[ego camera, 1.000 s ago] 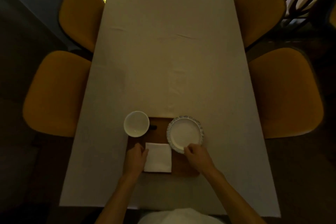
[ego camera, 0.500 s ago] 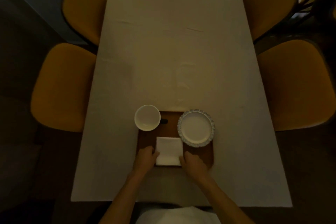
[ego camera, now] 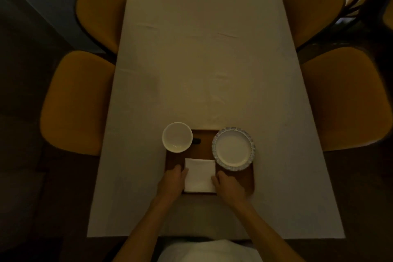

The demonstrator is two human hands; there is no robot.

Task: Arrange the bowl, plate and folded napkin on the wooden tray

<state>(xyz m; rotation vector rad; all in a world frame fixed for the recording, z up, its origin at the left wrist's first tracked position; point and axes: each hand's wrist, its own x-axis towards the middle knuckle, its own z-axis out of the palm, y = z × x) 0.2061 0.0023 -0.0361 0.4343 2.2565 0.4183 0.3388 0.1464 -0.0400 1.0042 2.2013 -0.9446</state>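
A dark wooden tray (ego camera: 203, 140) lies near the table's front edge. A white bowl (ego camera: 177, 137) stands on its far left corner, overhanging the edge. On the far right sits a white plate (ego camera: 233, 151) with a patterned rim. A folded white napkin (ego camera: 200, 175) lies at the tray's near middle. My left hand (ego camera: 172, 181) touches the napkin's left edge, and my right hand (ego camera: 228, 186) touches its right edge. The fingers of both hands are curled against the napkin's sides.
The long table (ego camera: 202, 59) carries a pale cloth. Two mustard chairs (ego camera: 76, 102) stand on the left and two more mustard chairs (ego camera: 344, 100) on the right. A small dark handle slot (ego camera: 196, 141) shows in the tray beside the bowl.
My right hand left the plate's rim and came to the napkin's right edge. My left hand stayed at the napkin's left edge. The camera view shifted a little.
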